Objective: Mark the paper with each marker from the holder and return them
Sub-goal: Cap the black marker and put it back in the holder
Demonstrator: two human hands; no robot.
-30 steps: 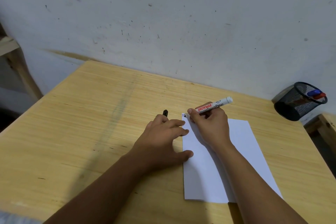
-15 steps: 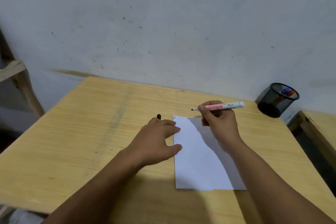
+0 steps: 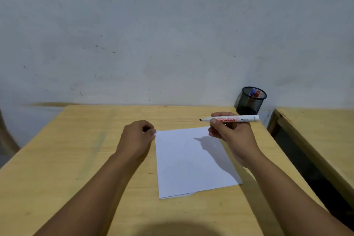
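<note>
A white sheet of paper (image 3: 187, 168) lies on the wooden table (image 3: 76, 159), with a tiny mark at its top-left corner. My right hand (image 3: 231, 136) holds an uncapped white marker (image 3: 243, 119) level above the paper's far right corner, its black tip pointing left. My left hand (image 3: 136, 138) rests at the paper's top-left corner with its fingers curled; something dark shows between thumb and finger where the black cap lay. A black mesh holder (image 3: 249, 105) stands at the table's far right corner, holding a blue-capped and a red-capped marker (image 3: 255, 93).
A grey wall runs right behind the table. A second wooden table (image 3: 316, 130) stands to the right, with a dark gap (image 3: 298, 159) between the two. The table's left edge drops off to the floor.
My right hand lifted the marker off the paper's top-left corner and carried it right, turning it level. My left hand's fingers reached forward and curled over the black cap. The view shifted.
</note>
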